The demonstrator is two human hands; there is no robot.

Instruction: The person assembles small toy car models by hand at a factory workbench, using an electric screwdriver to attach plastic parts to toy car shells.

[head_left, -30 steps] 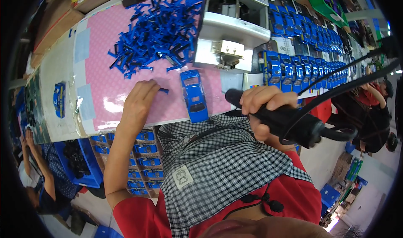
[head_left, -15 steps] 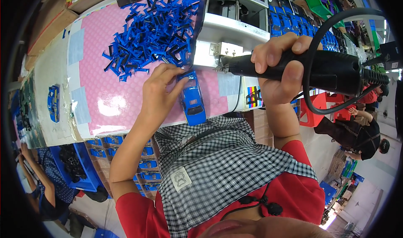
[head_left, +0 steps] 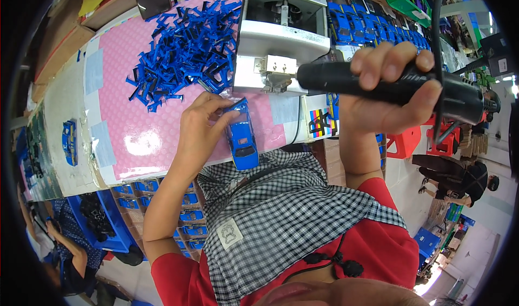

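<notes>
"What are your hands doing right now?"

"My left hand (head_left: 201, 126) has its thumb and fingers closed about the far end of a blue toy car (head_left: 241, 132). My right hand (head_left: 373, 111) is wrapped around a black electric screwdriver (head_left: 327, 77), held level."

"Where does the car sit?"

"In front of me on the pink mat (head_left: 120, 119), lying lengthwise toward me. Its near end comes to the edge of the tabletop (head_left: 84, 171), just beside my checked apron (head_left: 286, 209)."

"And the tip of that screwdriver?"

"It points left, right at the little metal block (head_left: 281, 65) on the front of the grey machine (head_left: 286, 33). I can't tell whether the two touch."

"What's that heap?"

"Small blue parts (head_left: 186, 52), piled loosely on the mat to the left of the machine, beyond my left hand."

"Any more cars about?"

"One other blue car (head_left: 69, 142) stands by itself at the left, well apart from mine. More blue cars (head_left: 354, 25) are lined up to the right of the machine."

"And down at the left?"

"A blue bin (head_left: 116, 244) with dark pieces in it, below the tabletop."
</notes>
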